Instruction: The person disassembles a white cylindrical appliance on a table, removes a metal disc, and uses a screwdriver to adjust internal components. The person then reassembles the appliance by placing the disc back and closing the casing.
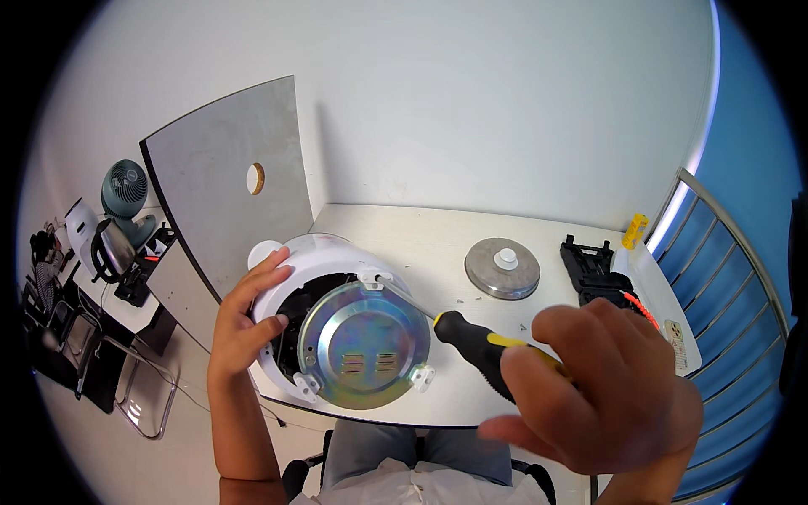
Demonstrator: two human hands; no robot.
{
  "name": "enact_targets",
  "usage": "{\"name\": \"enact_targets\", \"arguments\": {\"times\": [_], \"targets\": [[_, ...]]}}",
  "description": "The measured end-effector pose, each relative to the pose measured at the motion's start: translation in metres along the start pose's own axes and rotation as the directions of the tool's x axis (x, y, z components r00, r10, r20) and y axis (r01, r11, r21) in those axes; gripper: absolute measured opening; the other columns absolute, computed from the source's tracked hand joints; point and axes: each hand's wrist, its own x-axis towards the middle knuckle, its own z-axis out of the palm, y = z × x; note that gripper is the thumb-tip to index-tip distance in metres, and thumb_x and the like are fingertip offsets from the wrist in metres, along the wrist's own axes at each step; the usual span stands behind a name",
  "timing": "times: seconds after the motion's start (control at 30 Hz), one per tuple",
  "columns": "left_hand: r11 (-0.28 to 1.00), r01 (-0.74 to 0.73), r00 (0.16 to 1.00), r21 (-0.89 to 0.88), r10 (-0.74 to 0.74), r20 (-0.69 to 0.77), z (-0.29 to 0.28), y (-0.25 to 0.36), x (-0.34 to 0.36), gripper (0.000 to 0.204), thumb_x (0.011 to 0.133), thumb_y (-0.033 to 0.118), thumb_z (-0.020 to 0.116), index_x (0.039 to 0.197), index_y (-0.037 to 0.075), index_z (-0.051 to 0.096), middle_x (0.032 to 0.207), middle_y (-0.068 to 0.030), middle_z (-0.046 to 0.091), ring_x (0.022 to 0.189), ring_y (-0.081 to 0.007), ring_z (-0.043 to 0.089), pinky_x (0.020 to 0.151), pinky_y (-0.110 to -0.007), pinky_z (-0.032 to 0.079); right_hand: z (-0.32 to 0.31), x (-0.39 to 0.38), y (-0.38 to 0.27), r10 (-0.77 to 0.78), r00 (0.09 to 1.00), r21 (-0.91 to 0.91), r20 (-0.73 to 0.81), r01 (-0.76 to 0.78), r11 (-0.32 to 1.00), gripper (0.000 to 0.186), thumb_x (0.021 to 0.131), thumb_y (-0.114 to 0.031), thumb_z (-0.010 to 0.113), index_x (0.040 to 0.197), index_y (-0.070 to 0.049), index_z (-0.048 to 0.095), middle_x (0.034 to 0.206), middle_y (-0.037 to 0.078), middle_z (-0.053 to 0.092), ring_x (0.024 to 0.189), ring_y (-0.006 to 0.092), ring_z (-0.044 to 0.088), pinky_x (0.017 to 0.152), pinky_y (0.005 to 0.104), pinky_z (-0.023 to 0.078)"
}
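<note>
My left hand (248,324) grips the rim of an upturned white appliance housing (337,252), thumb over its dark interior. A round, iridescent metal base plate (366,337) lies askew in the housing, with white plastic brackets around it. My right hand (589,379) is wrapped round a black-and-yellow screwdriver (467,341); its shaft reaches to the upper bracket (374,279). A steel lid with a white knob (497,278) rests on the white table (429,227) to the right, and a few small screws lie near it.
An upright grey panel (210,177) with a hole stands at left. At right are an open black tool case (587,265), a yellow item (635,230) and a metal railing (715,215). Farther left are a fan (126,189), a kettle (118,248), chairs and another person (49,265).
</note>
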Motion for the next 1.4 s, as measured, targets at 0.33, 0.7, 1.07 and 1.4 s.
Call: {"name": "enact_targets", "arguments": {"times": [0.33,0.7,1.07,1.4], "targets": [[1.0,0.011,1.0,0.01,-0.011,0.0,-0.004,-0.002,-0.007,0.057,0.059,0.007,0.062,0.116,0.006,0.062,0.136,-0.0145,0.048,0.129,-0.0286,0.041,0.107,-0.039,0.029,-0.003,-0.007,0.005,-0.133,0.986,-0.067,0.1,0.14,0.988,0.032,0.065,-0.022,0.071,0.094,-0.019,0.058,0.074,0.004,0.051,0.055,0.0158,0.048,0.039,0.0255,0.032],[1.0,0.016,1.0,0.004,-0.016,-0.016,0.001,0.0,-0.001,0.059,0.057,0.003,0.059,0.116,0.006,0.063,0.135,-0.0147,0.048,0.128,-0.0287,0.042,0.107,-0.039,0.03,0.001,-0.01,0.002,-0.138,0.99,-0.038,-0.001,0.138,0.99,0.033,0.06,-0.014,0.072,0.087,-0.017,0.054,0.073,0.004,0.049,0.053,0.0169,0.047,0.044,0.0274,0.041],[1.0,0.008,1.0,0.011,-0.008,0.004,0.005,0.001,0.001,0.059,0.057,0.005,0.059,0.116,0.006,0.063,0.136,-0.0145,0.048,0.128,-0.0288,0.042,0.107,-0.039,0.029,0.001,-0.011,0.011,-0.083,0.995,-0.013,0.061,0.083,0.996,0.033,0.066,-0.029,0.071,0.09,-0.012,0.056,0.065,0.004,0.046,0.052,0.0192,0.045,0.048,0.0325,0.045],[1.0,0.014,1.0,0.012,-0.015,0.008,0.006,-0.001,0.004,0.061,0.056,0.001,0.056,0.117,0.004,0.061,0.136,-0.0151,0.048,0.128,-0.0283,0.042,0.108,-0.038,0.03,0.01,-0.016,0.017,-0.269,0.959,-0.036,-0.094,0.266,0.963,0.038,0.058,-0.009,0.071,0.093,-0.016,0.056,0.068,0.001,0.042,0.052,0.0131,0.041,0.043,0.025,0.038]]}}
